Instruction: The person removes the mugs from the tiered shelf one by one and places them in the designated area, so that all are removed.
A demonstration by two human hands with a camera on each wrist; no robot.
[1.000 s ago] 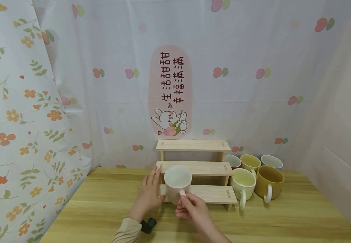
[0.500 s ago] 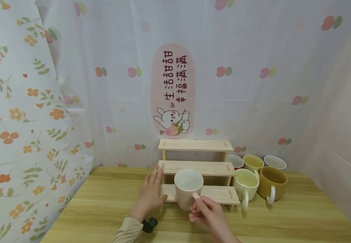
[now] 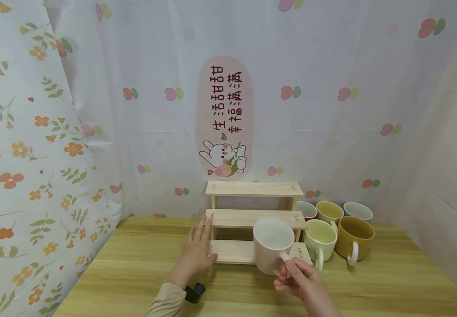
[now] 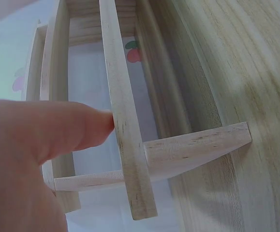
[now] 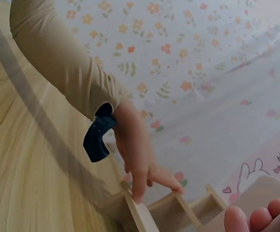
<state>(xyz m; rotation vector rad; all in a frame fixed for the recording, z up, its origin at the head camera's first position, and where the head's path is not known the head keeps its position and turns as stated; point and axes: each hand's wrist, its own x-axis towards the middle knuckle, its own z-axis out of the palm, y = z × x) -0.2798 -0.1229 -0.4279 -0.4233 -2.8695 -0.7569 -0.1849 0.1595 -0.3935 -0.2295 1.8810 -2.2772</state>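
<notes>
A pale pink mug [image 3: 269, 248] hangs in front of the lowest step of a three-step wooden rack [image 3: 254, 219]. My right hand [image 3: 305, 279] pinches the mug's handle with thumb and fingers. In the right wrist view, part of the mug [image 5: 258, 203] and curled fingertips [image 5: 259, 220] show at the lower right corner. At the rack's left end my left hand [image 3: 196, 253] rests with fingers fairly straight, touching the steps. The left wrist view shows its thumb [image 4: 81, 125] against the front edge of a wooden board [image 4: 123, 116].
Right of the rack stand several mugs: a light yellow-green one [image 3: 320, 237], a mustard one [image 3: 355, 237], a yellow one [image 3: 329, 212], a white-and-blue one [image 3: 358, 211] and a red one [image 3: 306, 210]. They stand on a wood-grain table [image 3: 133, 273], backed by a printed curtain [image 3: 153, 145].
My right hand has carried the pale pink mug to the right along the front of the rack. The left hand stays at the rack's left end.
</notes>
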